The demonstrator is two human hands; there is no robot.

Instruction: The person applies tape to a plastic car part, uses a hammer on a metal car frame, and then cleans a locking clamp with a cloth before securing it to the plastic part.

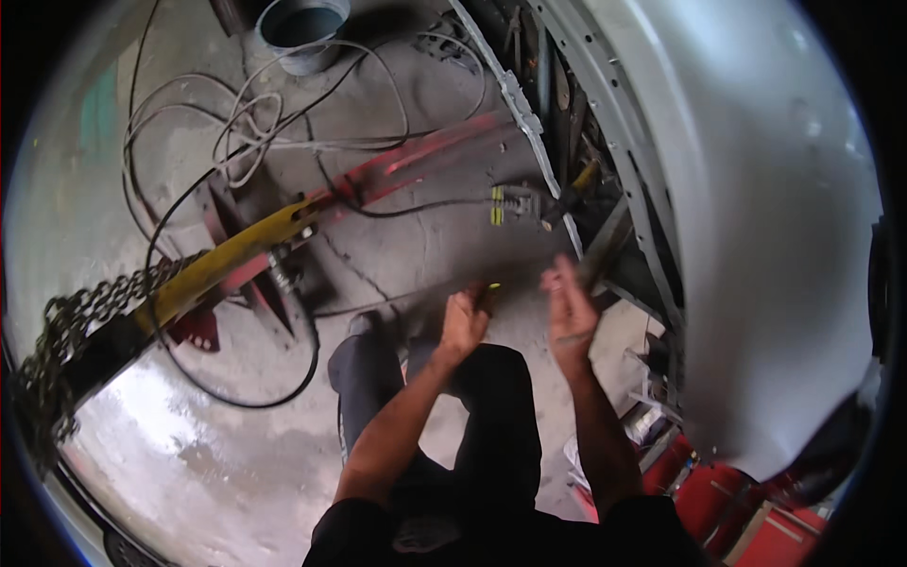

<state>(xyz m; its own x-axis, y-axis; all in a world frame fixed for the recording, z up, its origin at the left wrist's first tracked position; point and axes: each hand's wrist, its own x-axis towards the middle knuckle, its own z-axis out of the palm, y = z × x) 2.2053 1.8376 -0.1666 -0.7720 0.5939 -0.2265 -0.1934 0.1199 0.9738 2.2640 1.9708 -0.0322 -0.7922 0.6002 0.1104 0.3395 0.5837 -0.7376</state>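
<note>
Seeing cracked concrete floor [255, 454], pale body panel [765, 246] right. My left hand [466, 321] curls round a yellow-tipped item [494, 285]; right hand [572, 317] blurred, can't tell grip. Shirt print [425, 534] unreadable.

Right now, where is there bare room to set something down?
The widest bare floor lies below the looped black hose, left of the dark trousers. A smaller patch shows between the yellow-marked tool and the left hand. It's crowded around the yellow-and-red beam, chain and tangled pale cable, and among the red objects at lower right.
</note>
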